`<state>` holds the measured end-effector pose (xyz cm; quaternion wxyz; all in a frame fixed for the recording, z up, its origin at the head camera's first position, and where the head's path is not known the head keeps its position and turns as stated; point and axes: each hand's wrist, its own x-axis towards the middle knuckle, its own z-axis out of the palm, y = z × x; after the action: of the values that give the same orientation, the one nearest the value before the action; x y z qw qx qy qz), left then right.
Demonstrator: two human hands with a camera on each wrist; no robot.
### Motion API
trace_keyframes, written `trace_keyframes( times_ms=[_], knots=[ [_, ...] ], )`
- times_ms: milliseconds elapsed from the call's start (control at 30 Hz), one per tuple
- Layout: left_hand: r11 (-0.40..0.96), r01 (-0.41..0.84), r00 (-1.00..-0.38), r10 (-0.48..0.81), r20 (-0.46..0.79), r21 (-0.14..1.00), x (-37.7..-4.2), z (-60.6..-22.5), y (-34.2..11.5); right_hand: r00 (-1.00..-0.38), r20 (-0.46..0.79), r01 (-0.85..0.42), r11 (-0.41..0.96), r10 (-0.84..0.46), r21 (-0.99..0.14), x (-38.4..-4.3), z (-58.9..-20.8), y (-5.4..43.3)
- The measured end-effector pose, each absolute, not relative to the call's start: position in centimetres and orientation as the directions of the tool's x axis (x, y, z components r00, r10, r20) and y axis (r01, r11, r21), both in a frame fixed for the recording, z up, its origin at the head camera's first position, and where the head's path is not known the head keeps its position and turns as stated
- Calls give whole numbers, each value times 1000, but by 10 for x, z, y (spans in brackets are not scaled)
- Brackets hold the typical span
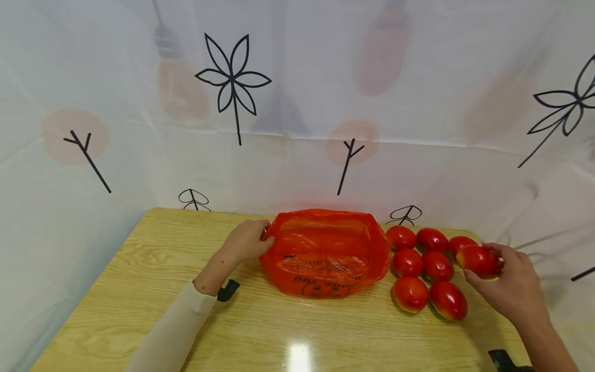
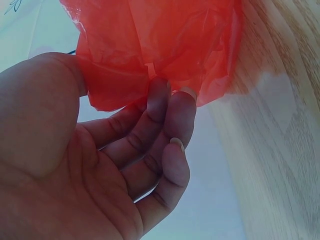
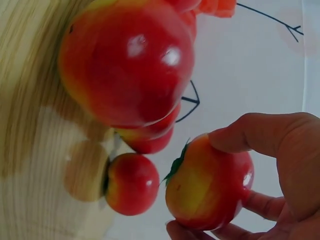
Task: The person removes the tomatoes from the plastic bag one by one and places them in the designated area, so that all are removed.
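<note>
A red plastic bag (image 1: 321,289) lies on the table with its mouth spread wide. My left hand (image 1: 248,240) pinches the bag's left edge; in the left wrist view the thin red film (image 2: 165,45) passes between thumb and fingertips. At the right, my right hand (image 1: 516,284) grips a glossy red tomato (image 1: 479,260), held above the others. Seen from the right wrist, this tomato (image 3: 210,185) has a yellowish end and a green calyx. Several more red tomatoes (image 1: 437,266) sit in loose rows between the bag and my right hand.
The wooden table (image 1: 260,330) ends at a white cloth (image 1: 288,170) printed with plants, which hangs behind it and at both sides. The tomatoes stand close to the bag's right side.
</note>
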<state>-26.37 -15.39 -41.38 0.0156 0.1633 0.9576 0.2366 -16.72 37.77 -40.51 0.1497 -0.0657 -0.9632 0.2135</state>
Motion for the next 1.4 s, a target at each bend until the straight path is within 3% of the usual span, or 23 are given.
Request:
trace_keyframes(
  times_ms=[300, 933, 1400],
  knots=[
    [838, 293, -949, 314, 32, 460, -262, -417, -154, -968, 189, 74, 909, 164, -411, -172, -418, 392],
    [837, 301, -947, 317, 43, 456, -264, -417, -155, -978, 169, 48, 917, 125, -396, -181, -437, 404],
    [832, 315, -943, 329, 52, 456, -264, -416, -154, -967, 236, -4, 923, 94, -384, -183, -448, 403]
  ],
)
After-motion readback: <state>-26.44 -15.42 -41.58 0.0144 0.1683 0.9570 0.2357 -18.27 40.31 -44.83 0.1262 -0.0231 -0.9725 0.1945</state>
